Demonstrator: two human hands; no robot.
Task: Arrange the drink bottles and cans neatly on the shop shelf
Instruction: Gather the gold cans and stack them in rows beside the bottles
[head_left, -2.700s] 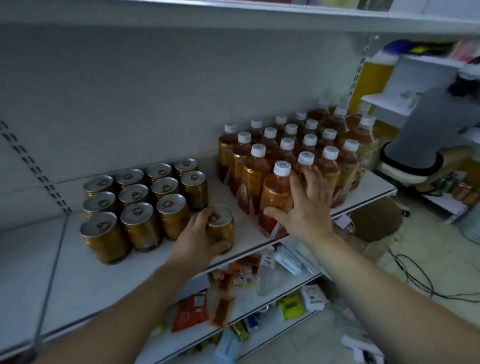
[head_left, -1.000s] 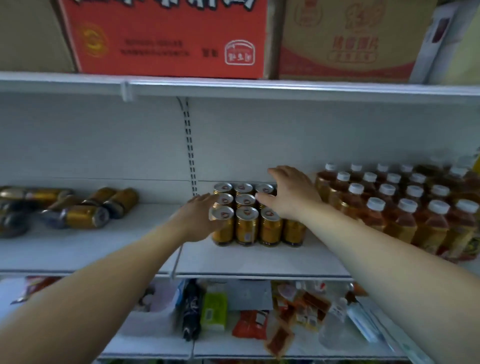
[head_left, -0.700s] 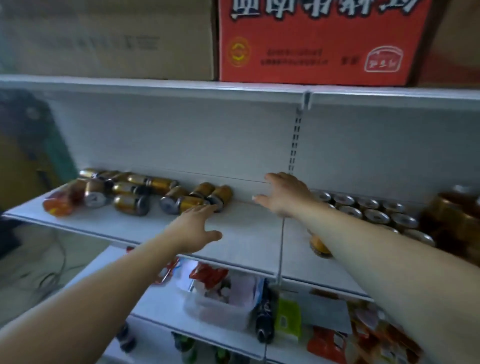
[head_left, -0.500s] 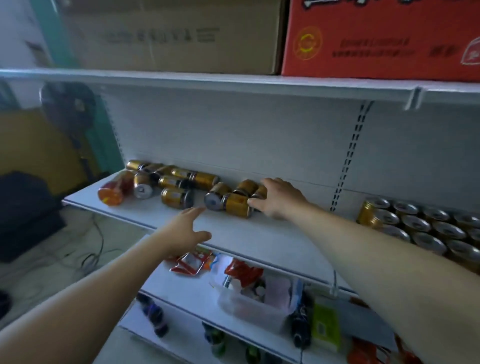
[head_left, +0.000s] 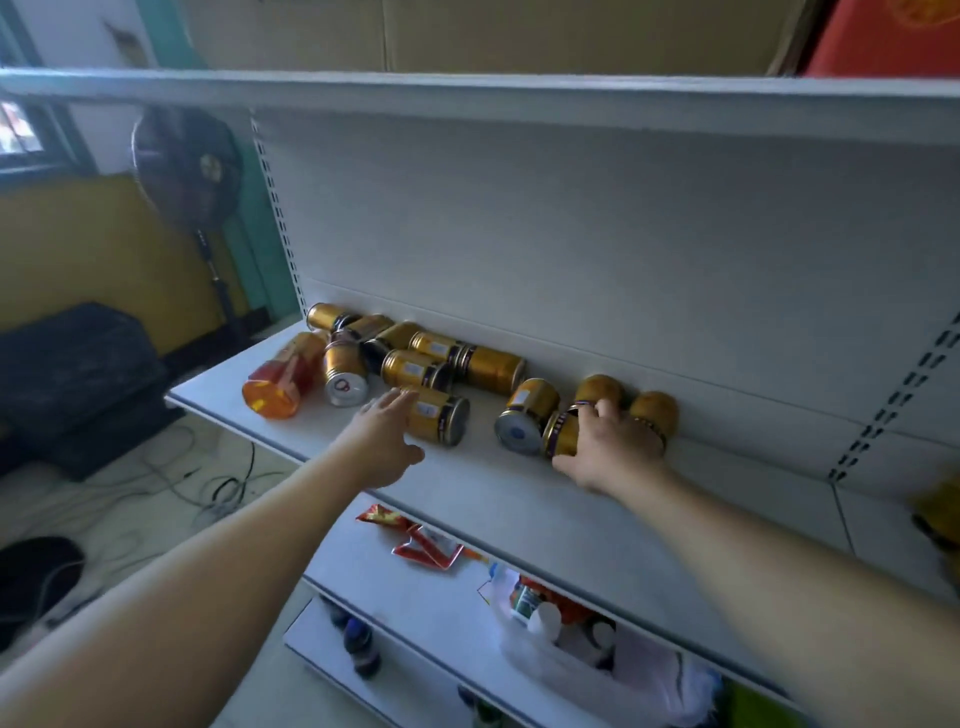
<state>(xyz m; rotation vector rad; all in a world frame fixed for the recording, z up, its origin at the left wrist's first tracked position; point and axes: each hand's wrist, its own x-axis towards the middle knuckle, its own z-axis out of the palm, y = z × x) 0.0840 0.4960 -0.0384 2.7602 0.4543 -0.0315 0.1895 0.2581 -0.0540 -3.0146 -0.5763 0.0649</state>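
Observation:
Several gold cans lie on their sides on the white shelf (head_left: 519, 499), with one orange bottle (head_left: 280, 382) lying at the left end. My right hand (head_left: 608, 452) curls over a fallen gold can (head_left: 561, 434) in the right-hand cluster, next to another fallen can (head_left: 527, 415). My left hand (head_left: 382, 436) reaches with straight fingers toward a lying can (head_left: 439, 413), fingertips at its side. It holds nothing.
Cardboard boxes and a red carton (head_left: 883, 36) stand on the top shelf. Lower shelves hold snack packets (head_left: 423, 540) and a plastic bag (head_left: 597, 660). A standing fan (head_left: 187, 161) and floor cables (head_left: 171, 478) are to the left.
The view swung left from the upright cans to the fallen ones. My right hand closed over a lying can; my left hand moved forward to another can.

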